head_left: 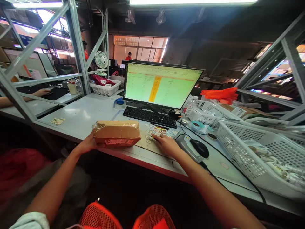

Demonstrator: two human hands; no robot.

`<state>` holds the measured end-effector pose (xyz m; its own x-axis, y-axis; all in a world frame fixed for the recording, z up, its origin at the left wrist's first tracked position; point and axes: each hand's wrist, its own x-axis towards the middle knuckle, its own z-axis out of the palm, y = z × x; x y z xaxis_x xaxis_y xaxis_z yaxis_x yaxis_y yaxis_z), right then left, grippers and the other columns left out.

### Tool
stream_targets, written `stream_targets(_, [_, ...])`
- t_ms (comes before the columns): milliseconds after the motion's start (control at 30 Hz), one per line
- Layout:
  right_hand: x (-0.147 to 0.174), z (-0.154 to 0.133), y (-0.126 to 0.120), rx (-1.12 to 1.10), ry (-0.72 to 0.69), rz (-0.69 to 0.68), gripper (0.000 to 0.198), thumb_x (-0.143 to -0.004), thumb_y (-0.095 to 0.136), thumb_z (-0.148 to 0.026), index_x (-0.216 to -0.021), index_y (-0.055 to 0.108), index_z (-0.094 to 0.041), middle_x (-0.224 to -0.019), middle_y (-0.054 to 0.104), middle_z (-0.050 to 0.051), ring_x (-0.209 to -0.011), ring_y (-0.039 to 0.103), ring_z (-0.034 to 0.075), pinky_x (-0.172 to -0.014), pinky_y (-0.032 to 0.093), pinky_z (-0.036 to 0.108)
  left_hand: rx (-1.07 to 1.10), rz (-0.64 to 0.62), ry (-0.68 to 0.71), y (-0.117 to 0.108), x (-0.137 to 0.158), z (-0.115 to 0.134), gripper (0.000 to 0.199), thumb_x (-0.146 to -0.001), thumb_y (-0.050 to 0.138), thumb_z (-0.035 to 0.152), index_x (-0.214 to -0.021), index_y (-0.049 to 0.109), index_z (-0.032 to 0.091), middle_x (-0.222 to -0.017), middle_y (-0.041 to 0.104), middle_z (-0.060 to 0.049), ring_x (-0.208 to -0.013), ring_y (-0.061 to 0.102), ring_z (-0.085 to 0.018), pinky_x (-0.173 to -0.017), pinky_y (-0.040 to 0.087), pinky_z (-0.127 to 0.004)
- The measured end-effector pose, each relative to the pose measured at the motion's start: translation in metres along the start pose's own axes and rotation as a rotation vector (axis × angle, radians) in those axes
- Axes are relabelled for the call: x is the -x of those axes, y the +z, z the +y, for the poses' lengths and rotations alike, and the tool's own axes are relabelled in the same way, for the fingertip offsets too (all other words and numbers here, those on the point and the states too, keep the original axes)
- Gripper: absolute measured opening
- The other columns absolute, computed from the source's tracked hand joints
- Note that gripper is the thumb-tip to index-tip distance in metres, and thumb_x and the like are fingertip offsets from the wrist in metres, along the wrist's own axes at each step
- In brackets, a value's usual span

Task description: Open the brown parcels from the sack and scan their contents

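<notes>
A brown cardboard box [116, 132], wrapped in shiny clear tape, rests at the desk's front edge with a printed label on its near side. My left hand [89, 141] grips the left end of this box, its fingertips partly hidden behind it. To the right of the box, my right hand [165, 144] is low over the cartoon-printed desk mat [145, 144]. Its fingers point left and are drawn together; a small dark thing seems to be at the fingertips, too small to name. Just right of that hand lies a grey barcode scanner [188, 148], beside a black mouse [199, 148].
Behind the mat stand a black keyboard [150, 117] and a monitor [162, 84] showing a spreadsheet. Blue tape [119, 102] lies to the left. White plastic baskets [247, 156] fill the right side. A metal frame [78, 47] rises at left, with another person's hand [43, 92] beyond.
</notes>
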<state>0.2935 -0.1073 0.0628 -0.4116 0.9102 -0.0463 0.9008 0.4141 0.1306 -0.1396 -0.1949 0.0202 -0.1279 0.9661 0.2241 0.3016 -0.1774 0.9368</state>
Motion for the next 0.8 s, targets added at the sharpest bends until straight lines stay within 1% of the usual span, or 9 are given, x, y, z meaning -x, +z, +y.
stream_targets(100, [-0.002,-0.011,0.019,0.009,0.043,0.028,0.053,-0.109,0.041,-0.035,-0.162,0.044,-0.028,-0.132,0.064,0.019,-0.123,0.063,0.035,-0.096,0.050,0.042,0.010,-0.085,0.023,0.004,-0.009,0.002,0.121,-0.054,0.095,0.060,-0.154,0.043,0.019,-0.154,0.052,-0.021,-0.146,0.047,-0.039,-0.124,0.039,-0.050])
stream_targets(167, [-0.004,-0.010,0.025,-0.019,0.065,0.046,0.053,-0.109,0.041,-0.034,-0.161,0.045,-0.026,-0.132,0.064,0.019,-0.123,0.063,0.035,-0.097,0.050,0.042,-0.011,-0.053,0.115,-0.001,-0.012,0.018,0.131,-0.058,0.091,0.067,-0.163,0.026,0.022,-0.166,0.035,-0.020,-0.155,0.035,-0.038,-0.126,0.034,-0.050])
stream_targets(267, [-0.010,-0.002,0.021,-0.214,0.082,0.067,0.051,-0.107,0.043,-0.029,-0.156,0.051,-0.020,-0.132,0.066,0.020,-0.120,0.065,0.035,-0.099,0.050,0.044,-0.158,-0.023,0.353,-0.007,-0.019,0.058,0.116,-0.076,0.079,0.070,-0.166,0.019,0.026,-0.173,0.021,-0.016,-0.159,0.025,-0.034,-0.128,0.028,-0.052])
stream_targets(367, [-0.022,0.002,0.000,-0.464,0.058,0.128,0.041,-0.103,0.046,-0.023,-0.140,0.060,-0.013,-0.128,0.070,0.019,-0.115,0.067,0.031,-0.100,0.051,0.042,-0.532,-0.024,0.480,0.001,-0.040,0.100,0.088,-0.086,0.072,0.066,-0.157,0.043,0.024,-0.168,0.034,-0.013,-0.158,0.025,-0.037,-0.129,0.021,-0.057])
stream_targets(467, [-0.037,-0.008,-0.029,-0.712,0.058,0.109,0.030,-0.106,0.039,-0.027,-0.127,0.058,-0.017,-0.097,0.075,0.010,-0.081,0.072,0.021,-0.077,0.058,0.033,-0.838,-0.138,0.432,0.019,-0.066,0.122,0.072,-0.088,0.073,0.058,-0.147,0.056,0.020,-0.151,0.055,-0.015,-0.145,0.044,-0.040,-0.123,0.031,-0.058])
stream_targets(533, [-0.044,-0.020,-0.046,-1.029,0.073,0.041,0.023,-0.108,0.039,-0.033,-0.117,0.056,-0.021,-0.076,0.069,0.003,-0.059,0.066,0.017,-0.057,0.056,0.028,-0.942,-0.183,0.413,0.028,-0.073,0.124,0.063,-0.090,0.073,0.050,-0.142,0.059,0.018,-0.139,0.063,-0.015,-0.131,0.056,-0.038,-0.116,0.039,-0.055])
stream_targets(600, [-0.048,-0.033,-0.060,-1.299,0.065,-0.049,0.018,-0.107,0.044,-0.037,-0.105,0.054,-0.022,-0.066,0.064,0.000,-0.050,0.061,0.015,-0.047,0.051,0.024,-0.980,-0.154,0.447,0.034,-0.068,0.121,0.057,-0.089,0.075,0.046,-0.137,0.060,0.018,-0.132,0.066,-0.013,-0.122,0.060,-0.035,-0.111,0.042,-0.051])
stream_targets(700, [-0.049,-0.047,-0.073,-1.415,0.014,-0.169,0.020,-0.105,0.053,-0.039,-0.095,0.052,-0.022,-0.061,0.063,-0.001,-0.047,0.059,0.014,-0.042,0.048,0.021,-0.993,-0.080,0.522,0.036,-0.050,0.115,0.052,-0.089,0.077,0.044,-0.132,0.061,0.019,-0.125,0.066,-0.012,-0.119,0.060,-0.034,-0.109,0.044,-0.050])
stream_targets(800, [-0.045,-0.053,-0.077,-1.439,-0.009,-0.207,0.025,-0.103,0.059,-0.044,-0.093,0.052,-0.022,-0.060,0.063,-0.001,-0.045,0.057,0.012,-0.041,0.047,0.020,-1.001,-0.040,0.558,0.036,-0.035,0.113,0.049,-0.089,0.077,0.044,-0.128,0.061,0.019,-0.120,0.065,-0.012,-0.115,0.059,-0.034,-0.107,0.044,-0.049])
